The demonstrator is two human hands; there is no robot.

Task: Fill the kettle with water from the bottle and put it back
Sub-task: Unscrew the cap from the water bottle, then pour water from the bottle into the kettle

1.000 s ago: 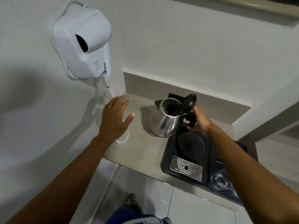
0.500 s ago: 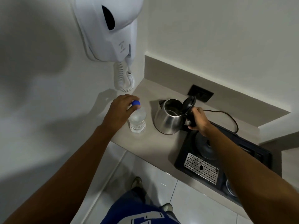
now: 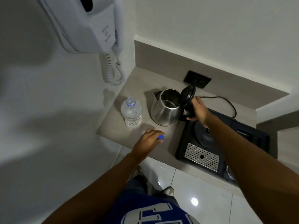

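Observation:
A steel kettle (image 3: 165, 110) stands on the beige counter (image 3: 145, 88) with its black lid (image 3: 187, 96) tipped up. My right hand (image 3: 198, 111) grips the kettle's black handle. To its left a clear water bottle (image 3: 131, 113) stands upright, uncapped. My left hand (image 3: 149, 141) rests low over the counter's front, in front of the bottle, with the blue bottle cap (image 3: 160, 137) in its fingers. The round kettle base (image 3: 204, 133) sits on the black tray (image 3: 252, 135) to the right of the kettle.
A white wall-mounted hair dryer (image 3: 87, 25) with a coiled cord (image 3: 113, 71) hangs above the counter's left end. A perforated metal drip plate (image 3: 202, 156) lies in the tray. A black cord (image 3: 226, 102) runs toward a wall socket (image 3: 197, 79). White floor tiles lie below.
My left hand has taken the blue cap off the bottle and moved it down to the counter's front edge. My right hand keeps hold of the kettle handle.

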